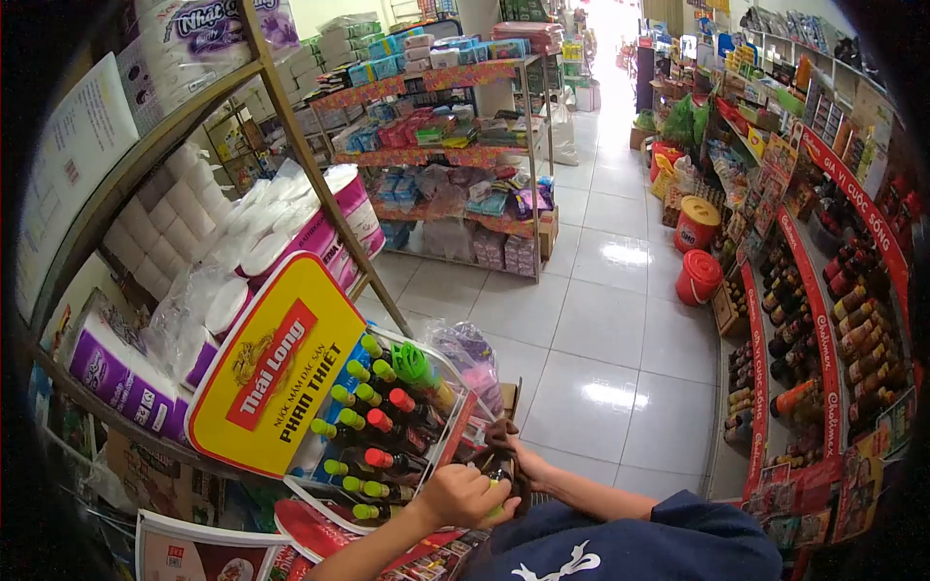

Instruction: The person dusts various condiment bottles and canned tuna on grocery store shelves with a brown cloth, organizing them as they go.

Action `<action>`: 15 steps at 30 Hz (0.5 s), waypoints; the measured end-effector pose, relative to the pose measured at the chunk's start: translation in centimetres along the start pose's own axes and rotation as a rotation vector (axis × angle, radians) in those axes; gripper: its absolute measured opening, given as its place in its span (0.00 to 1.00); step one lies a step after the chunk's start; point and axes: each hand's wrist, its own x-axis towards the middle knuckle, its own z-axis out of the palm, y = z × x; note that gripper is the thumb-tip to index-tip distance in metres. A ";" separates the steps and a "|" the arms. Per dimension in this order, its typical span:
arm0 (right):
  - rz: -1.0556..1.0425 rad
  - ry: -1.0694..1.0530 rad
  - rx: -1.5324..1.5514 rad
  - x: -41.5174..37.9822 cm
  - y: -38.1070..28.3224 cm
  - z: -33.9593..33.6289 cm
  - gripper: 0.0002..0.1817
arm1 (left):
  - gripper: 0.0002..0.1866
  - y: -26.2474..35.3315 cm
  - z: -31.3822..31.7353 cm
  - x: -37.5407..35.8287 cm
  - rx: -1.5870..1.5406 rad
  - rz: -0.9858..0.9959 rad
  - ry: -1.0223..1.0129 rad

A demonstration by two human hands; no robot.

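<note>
My left hand is closed at the top of a dark bottle, of which only a small part with a yellow-green patch shows. Beside it, my right hand is wrapped around a dark brown cloth that lies against the bottle. Most of the bottle is hidden by my hands and the cloth. Just left of my hands stands a display rack with several sauce bottles, some with green caps and some with red caps. A yellow and red sign rises from its back.
Metal shelving with tissue packs stands on my left. Farther off is a shelf of packaged goods. A tiled aisle runs ahead, with red buckets along its right side. Red-edged shelves of bottles line the right.
</note>
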 end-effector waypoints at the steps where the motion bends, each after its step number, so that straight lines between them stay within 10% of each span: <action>1: -0.080 0.031 -0.170 0.4 -0.3 -0.2 0.25 | 0.10 -0.4 -0.3 0.0 -0.011 -0.011 0.034; 5: -0.219 0.229 -0.715 -4.9 -4.5 7.1 0.18 | 0.08 -2.2 -1.9 -1.0 -0.017 -0.078 0.251; 8: -0.482 0.107 -0.641 -2.1 -1.4 5.3 0.18 | 0.06 -1.2 -5.3 -0.4 0.030 -0.042 0.265; 12: -0.092 0.060 -0.302 -0.2 0.4 4.0 0.20 | 0.05 -1.3 -6.6 -0.9 0.106 -0.076 0.352; 15: -0.177 -0.108 -0.178 1.3 1.7 3.5 0.24 | 0.05 -2.4 -6.1 -1.4 0.091 -0.136 0.381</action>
